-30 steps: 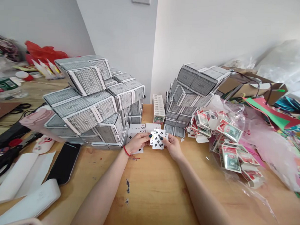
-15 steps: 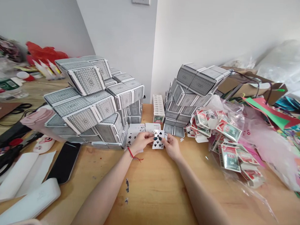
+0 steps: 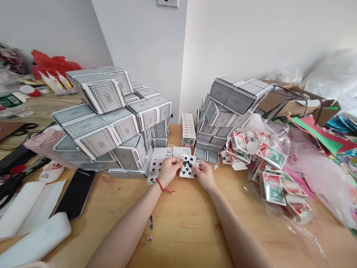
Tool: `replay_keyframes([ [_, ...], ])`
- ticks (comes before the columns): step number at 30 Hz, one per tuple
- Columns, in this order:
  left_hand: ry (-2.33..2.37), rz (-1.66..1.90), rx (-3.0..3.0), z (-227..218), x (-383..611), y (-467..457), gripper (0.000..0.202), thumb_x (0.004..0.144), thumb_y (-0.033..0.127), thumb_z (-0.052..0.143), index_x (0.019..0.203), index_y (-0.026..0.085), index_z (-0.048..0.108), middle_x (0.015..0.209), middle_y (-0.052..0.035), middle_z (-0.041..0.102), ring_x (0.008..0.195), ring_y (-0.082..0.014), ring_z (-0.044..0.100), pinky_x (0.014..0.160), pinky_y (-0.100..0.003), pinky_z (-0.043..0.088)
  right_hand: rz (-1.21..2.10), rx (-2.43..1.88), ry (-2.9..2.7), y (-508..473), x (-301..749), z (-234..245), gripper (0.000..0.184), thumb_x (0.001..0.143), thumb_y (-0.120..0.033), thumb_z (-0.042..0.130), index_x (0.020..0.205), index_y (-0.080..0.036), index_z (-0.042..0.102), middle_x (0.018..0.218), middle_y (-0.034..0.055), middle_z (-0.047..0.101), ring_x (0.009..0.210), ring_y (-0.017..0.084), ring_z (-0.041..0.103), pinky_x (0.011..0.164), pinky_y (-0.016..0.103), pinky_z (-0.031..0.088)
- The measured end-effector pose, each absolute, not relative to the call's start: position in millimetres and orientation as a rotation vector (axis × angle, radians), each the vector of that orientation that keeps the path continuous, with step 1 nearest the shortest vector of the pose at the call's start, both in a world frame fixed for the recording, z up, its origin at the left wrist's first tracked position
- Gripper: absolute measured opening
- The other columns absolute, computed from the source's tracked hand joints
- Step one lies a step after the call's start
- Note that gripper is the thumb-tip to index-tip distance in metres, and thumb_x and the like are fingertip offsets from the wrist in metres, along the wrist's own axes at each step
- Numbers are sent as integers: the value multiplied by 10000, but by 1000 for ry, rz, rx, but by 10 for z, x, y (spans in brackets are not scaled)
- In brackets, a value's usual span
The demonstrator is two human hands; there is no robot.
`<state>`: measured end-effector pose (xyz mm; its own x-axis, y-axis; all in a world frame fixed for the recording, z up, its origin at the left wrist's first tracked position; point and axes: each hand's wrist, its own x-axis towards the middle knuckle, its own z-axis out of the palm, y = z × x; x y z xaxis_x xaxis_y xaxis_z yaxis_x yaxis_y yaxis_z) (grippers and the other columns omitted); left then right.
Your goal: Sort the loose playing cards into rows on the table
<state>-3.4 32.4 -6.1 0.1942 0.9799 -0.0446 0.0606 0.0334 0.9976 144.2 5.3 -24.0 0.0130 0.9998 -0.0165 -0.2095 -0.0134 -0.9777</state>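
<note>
An eight of spades playing card (image 3: 187, 172) faces me, pinched at its upper part between both hands. My left hand (image 3: 169, 169) is closed on it from the left, thumb on its face. From the right my right hand (image 3: 205, 176) grips it the same way, and a king card (image 3: 197, 163) peeks out behind it at that side. Face-up spade cards (image 3: 156, 165) lie overlapping on the table just left of my left hand. More white cards (image 3: 181, 151) lie behind the hands. My fingers behind the held cards are hidden.
Tall stacks of card-covered boxes stand at left (image 3: 108, 123) and right (image 3: 226, 104). Between them is a row of card packs (image 3: 188, 130). Emptied card boxes (image 3: 272, 188) and plastic wrap (image 3: 317, 174) heap up at right. A phone (image 3: 75, 193) and scissors (image 3: 6, 194) lie at left.
The eight of spades has shifted slightly left and tilted a little between my hands. My left wrist has turned and moved slightly right, showing more of the cards beside it.
</note>
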Motion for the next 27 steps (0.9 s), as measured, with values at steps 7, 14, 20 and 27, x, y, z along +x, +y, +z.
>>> replay_keyframes([
  [7,1358,1179,1754,-82,44,221,201,799,258,417,613,182,396,532,42,418,502,-91,390,506,-210,295,1352,-1062,-1051,20,1394,-180,336,639,-417,670,833,-163,568,701,28,644,581,160,574,541,278,457],
  [14,1496,1105,1950,-110,51,220,336,837,292,352,519,185,348,423,43,334,406,-87,315,456,-233,214,1395,-1005,-1074,-3,1366,-133,294,647,-394,673,799,-170,559,674,9,616,559,131,537,529,251,435],
  [20,1512,1181,2017,-113,51,216,427,838,315,351,436,175,324,375,31,332,369,-73,269,444,-242,190,1407,-977,-1096,-20,1357,-120,284,665,-403,656,800,-175,556,646,-13,579,534,111,508,500,230,415],
  [27,1464,1193,1949,-105,56,221,483,836,388,353,400,180,332,360,18,340,369,-79,276,456,-255,198,1361,-1041,-1089,-22,1360,-117,351,633,-475,650,811,-187,561,677,2,618,556,136,541,500,247,431],
])
